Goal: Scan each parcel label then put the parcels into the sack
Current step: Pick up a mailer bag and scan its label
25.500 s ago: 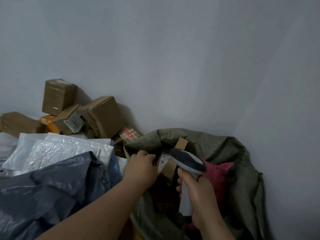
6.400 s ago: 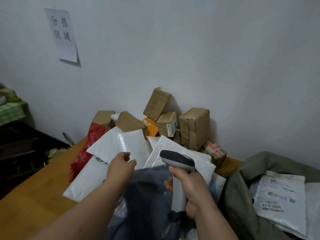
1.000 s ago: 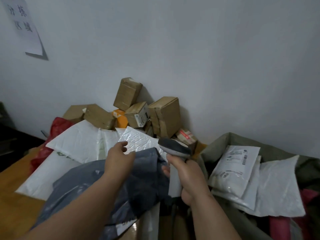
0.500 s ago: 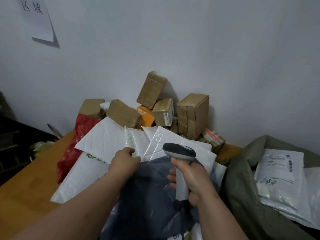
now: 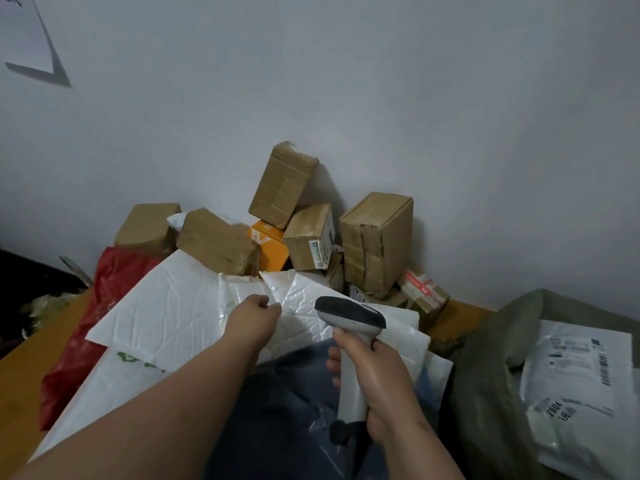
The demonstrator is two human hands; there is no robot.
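Our left hand (image 5: 254,315) reaches forward over the pile and pinches the near corner of a white mailer (image 5: 311,299), fingers curled onto its edge. Our right hand (image 5: 374,375) is wrapped around the handle of a grey scanner (image 5: 349,315), head pointing forward above the mailers. White mailers fan out across the wooden table (image 5: 31,362), over a red bag (image 5: 90,327) on the left and a dark blue-grey bag (image 5: 277,410) nearest us. Behind them, brown boxes (image 5: 375,240) and one orange box (image 5: 268,244) are heaped against the wall (image 5: 346,81). The olive sack (image 5: 485,375) sits open at the right, with a labelled white parcel (image 5: 575,382) already lying inside. Risks, as we judge them: the mailers overlap loosely, so pulling one by its corner could drag its neighbours along or slide them off the table's near edge; the thin film could also slip from a corner pinch. No label shows on the mailer we hold, so it probably needs turning over, and a crinkled, shiny surface may stop the scanner from reading. Disturbing the pile could also topple the tilted box leaning at the top of the heap. Much is hidden: the scanner's window faces away, its cord runs out of view below, and our fingertips are tucked behind the mailer's edge. A sheet of paper (image 5: 24,32) on the wall is cut off at the upper left, and the sack's right side runs past the frame. The parcel's label print is too small to read.
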